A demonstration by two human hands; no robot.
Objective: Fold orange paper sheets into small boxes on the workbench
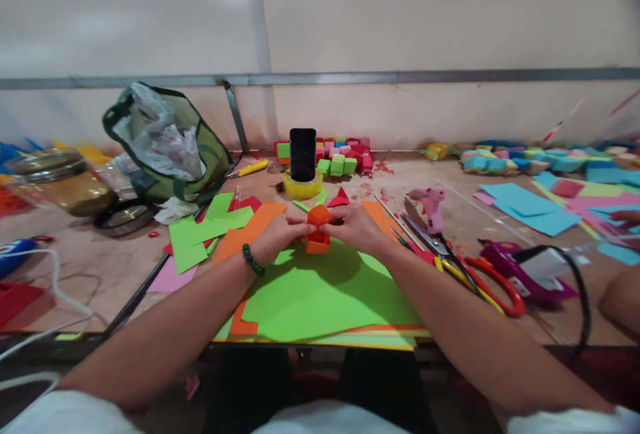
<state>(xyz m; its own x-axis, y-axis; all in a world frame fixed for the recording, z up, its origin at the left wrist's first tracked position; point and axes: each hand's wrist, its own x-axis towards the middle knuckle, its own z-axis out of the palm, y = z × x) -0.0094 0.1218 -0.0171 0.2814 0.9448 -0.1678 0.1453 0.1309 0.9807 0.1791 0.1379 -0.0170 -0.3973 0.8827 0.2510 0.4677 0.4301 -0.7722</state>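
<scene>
A small orange paper box [317,245] with its flap raised is held up between both my hands. My left hand [281,233], with a dark green bead bracelet on the wrist, pinches its left side. From the right, my right hand [357,226] pinches the same box with fingers closed. Beneath them lies a stack of green sheets [325,301] with orange and yellow sheets under it. Green strips [220,221] and orange pieces lie to the left. Behind the box a black phone [303,154] stands upright in a yellow tape roll [303,185].
Right of my hands lie scissors [495,287], a pink glue gun [431,207] and a purple glue gun [525,274]. Small paper boxes [345,161] line the wall. A green bag [170,147] and a glass jar [65,181] stand left. Another person's hand [627,219] shows far right.
</scene>
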